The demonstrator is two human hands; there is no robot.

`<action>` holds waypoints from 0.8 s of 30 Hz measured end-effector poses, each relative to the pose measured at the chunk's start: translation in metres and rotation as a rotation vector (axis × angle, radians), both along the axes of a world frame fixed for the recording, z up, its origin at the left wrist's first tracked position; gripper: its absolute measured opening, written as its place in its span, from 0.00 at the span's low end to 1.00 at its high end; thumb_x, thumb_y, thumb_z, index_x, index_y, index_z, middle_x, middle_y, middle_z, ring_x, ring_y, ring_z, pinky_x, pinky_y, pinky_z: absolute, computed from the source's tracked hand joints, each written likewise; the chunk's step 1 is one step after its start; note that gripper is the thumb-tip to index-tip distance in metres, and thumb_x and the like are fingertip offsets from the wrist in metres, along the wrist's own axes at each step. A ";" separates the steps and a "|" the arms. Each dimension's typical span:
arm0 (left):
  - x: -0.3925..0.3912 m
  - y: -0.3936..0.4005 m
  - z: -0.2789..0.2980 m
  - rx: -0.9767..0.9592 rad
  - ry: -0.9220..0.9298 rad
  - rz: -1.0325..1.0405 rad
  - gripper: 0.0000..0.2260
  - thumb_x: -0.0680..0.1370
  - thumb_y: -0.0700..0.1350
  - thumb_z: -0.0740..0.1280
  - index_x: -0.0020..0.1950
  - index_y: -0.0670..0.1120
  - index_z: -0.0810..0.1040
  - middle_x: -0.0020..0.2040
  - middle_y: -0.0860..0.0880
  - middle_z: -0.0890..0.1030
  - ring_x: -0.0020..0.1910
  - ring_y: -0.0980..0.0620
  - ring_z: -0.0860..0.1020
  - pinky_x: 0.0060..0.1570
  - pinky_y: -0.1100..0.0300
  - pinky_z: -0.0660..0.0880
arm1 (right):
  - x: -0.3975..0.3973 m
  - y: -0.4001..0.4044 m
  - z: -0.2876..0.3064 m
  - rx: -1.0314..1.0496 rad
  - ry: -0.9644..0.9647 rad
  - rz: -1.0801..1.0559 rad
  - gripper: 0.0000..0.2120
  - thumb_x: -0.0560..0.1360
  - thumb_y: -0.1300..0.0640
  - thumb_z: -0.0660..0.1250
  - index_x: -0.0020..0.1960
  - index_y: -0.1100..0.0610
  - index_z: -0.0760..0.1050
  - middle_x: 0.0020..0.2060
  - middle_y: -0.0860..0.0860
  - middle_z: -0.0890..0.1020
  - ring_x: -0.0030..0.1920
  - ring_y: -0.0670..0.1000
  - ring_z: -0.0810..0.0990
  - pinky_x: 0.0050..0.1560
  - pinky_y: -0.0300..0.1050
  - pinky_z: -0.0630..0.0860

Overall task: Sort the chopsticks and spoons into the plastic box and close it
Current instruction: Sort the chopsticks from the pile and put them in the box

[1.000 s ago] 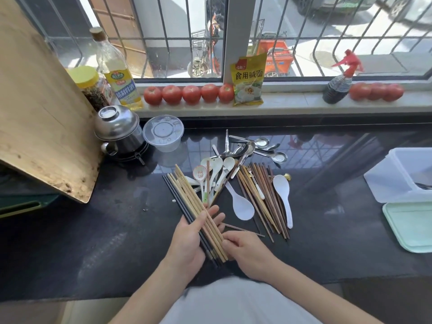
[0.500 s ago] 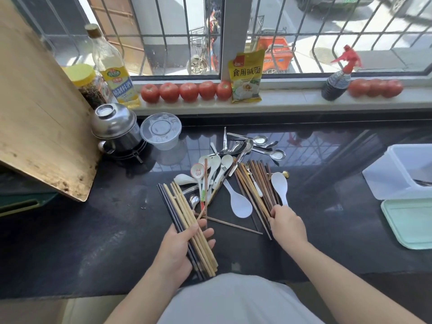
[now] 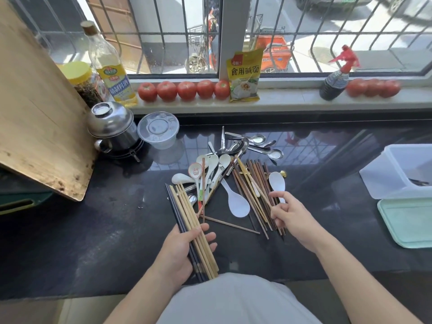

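My left hand (image 3: 184, 251) grips a bundle of light bamboo and dark chopsticks (image 3: 187, 216) near the counter's front edge. My right hand (image 3: 288, 215) pinches a single light chopstick (image 3: 251, 177) that rises out of the brown chopstick pile (image 3: 253, 192). White ceramic and plastic spoons (image 3: 214, 169) lie between the two piles, with a white rice paddle (image 3: 237, 203) and another white spoon (image 3: 277, 181) beside them. Metal spoons (image 3: 256, 146) lie behind. The clear plastic box (image 3: 397, 174) stands at the right edge, and its pale green lid (image 3: 409, 220) lies in front of it.
A wooden cutting board (image 3: 39, 113) leans at the left. A steel pot (image 3: 112, 127) and a clear round container (image 3: 159, 129) stand behind the cutlery. On the window sill are an oil bottle (image 3: 109, 69), tomatoes (image 3: 184, 90), a yellow packet (image 3: 244, 74) and a spray bottle (image 3: 335, 78).
My right hand left the bundle, went right to the brown chopstick pile and picked up one light chopstick. My left hand keeps the bundle and drew it slightly toward me.
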State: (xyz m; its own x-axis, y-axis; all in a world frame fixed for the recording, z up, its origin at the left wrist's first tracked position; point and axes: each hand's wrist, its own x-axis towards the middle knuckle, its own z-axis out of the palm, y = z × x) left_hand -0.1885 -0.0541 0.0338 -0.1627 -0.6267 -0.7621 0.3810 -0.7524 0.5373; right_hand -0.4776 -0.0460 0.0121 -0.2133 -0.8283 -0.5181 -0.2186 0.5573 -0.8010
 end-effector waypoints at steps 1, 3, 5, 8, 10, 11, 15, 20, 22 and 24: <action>-0.001 -0.001 0.000 -0.001 0.002 -0.007 0.14 0.83 0.34 0.62 0.67 0.45 0.74 0.59 0.38 0.81 0.53 0.38 0.84 0.43 0.45 0.83 | -0.002 0.001 0.003 -0.025 -0.068 -0.007 0.17 0.81 0.65 0.60 0.59 0.46 0.77 0.34 0.52 0.79 0.35 0.51 0.74 0.43 0.48 0.75; -0.003 -0.001 -0.001 -0.007 0.002 -0.021 0.14 0.83 0.34 0.62 0.66 0.45 0.74 0.58 0.38 0.81 0.52 0.38 0.84 0.44 0.45 0.83 | -0.005 0.002 0.009 -0.055 -0.186 -0.044 0.17 0.83 0.66 0.58 0.55 0.51 0.82 0.36 0.54 0.78 0.35 0.52 0.73 0.43 0.48 0.73; -0.004 -0.001 -0.002 -0.010 -0.001 -0.026 0.14 0.83 0.34 0.62 0.66 0.45 0.75 0.56 0.39 0.81 0.50 0.39 0.84 0.43 0.45 0.83 | -0.002 0.002 0.016 -0.086 -0.214 -0.066 0.17 0.84 0.67 0.56 0.52 0.56 0.83 0.39 0.55 0.80 0.36 0.53 0.76 0.41 0.45 0.75; -0.004 -0.002 -0.003 -0.014 -0.005 -0.022 0.14 0.83 0.34 0.62 0.67 0.44 0.75 0.55 0.39 0.81 0.48 0.40 0.84 0.43 0.45 0.83 | 0.006 0.001 0.031 -0.153 -0.144 -0.010 0.15 0.83 0.69 0.58 0.54 0.58 0.82 0.48 0.54 0.86 0.42 0.53 0.85 0.44 0.44 0.78; -0.002 -0.002 -0.003 -0.015 -0.006 -0.018 0.14 0.83 0.34 0.62 0.67 0.44 0.75 0.55 0.39 0.81 0.49 0.39 0.84 0.43 0.45 0.83 | 0.009 -0.001 0.035 -0.203 -0.034 0.037 0.13 0.81 0.70 0.62 0.53 0.56 0.82 0.50 0.51 0.87 0.46 0.52 0.87 0.47 0.44 0.79; -0.002 -0.002 -0.002 -0.017 -0.004 -0.016 0.14 0.83 0.34 0.62 0.67 0.44 0.74 0.56 0.38 0.81 0.49 0.39 0.84 0.43 0.45 0.83 | 0.010 -0.003 0.037 -0.232 0.027 0.018 0.11 0.80 0.68 0.65 0.51 0.55 0.81 0.48 0.51 0.87 0.45 0.50 0.87 0.48 0.43 0.79; 0.000 -0.001 -0.001 -0.024 -0.002 -0.021 0.13 0.83 0.34 0.62 0.66 0.44 0.74 0.57 0.38 0.81 0.49 0.39 0.84 0.44 0.45 0.83 | 0.008 -0.008 0.041 -0.461 0.158 -0.287 0.08 0.82 0.57 0.66 0.47 0.51 0.82 0.32 0.50 0.80 0.32 0.53 0.75 0.38 0.46 0.75; 0.002 -0.002 -0.001 -0.068 -0.018 -0.025 0.12 0.83 0.34 0.61 0.64 0.44 0.77 0.54 0.39 0.81 0.49 0.40 0.83 0.47 0.44 0.83 | -0.002 -0.023 0.059 -0.609 0.069 -0.528 0.19 0.85 0.49 0.59 0.38 0.51 0.81 0.28 0.47 0.69 0.30 0.47 0.65 0.31 0.41 0.63; 0.002 -0.004 -0.001 -0.096 -0.029 -0.051 0.12 0.83 0.35 0.62 0.64 0.44 0.78 0.53 0.40 0.82 0.48 0.42 0.83 0.48 0.45 0.83 | -0.001 -0.033 0.068 -0.543 -0.107 -0.487 0.20 0.86 0.51 0.57 0.38 0.55 0.77 0.27 0.50 0.67 0.27 0.47 0.63 0.28 0.40 0.62; 0.001 -0.006 0.001 -0.140 -0.023 -0.103 0.12 0.83 0.35 0.63 0.64 0.42 0.78 0.51 0.41 0.83 0.47 0.43 0.83 0.47 0.47 0.82 | 0.005 -0.042 0.072 -0.407 -0.213 -0.353 0.20 0.86 0.51 0.56 0.40 0.58 0.74 0.26 0.51 0.66 0.26 0.48 0.61 0.28 0.42 0.59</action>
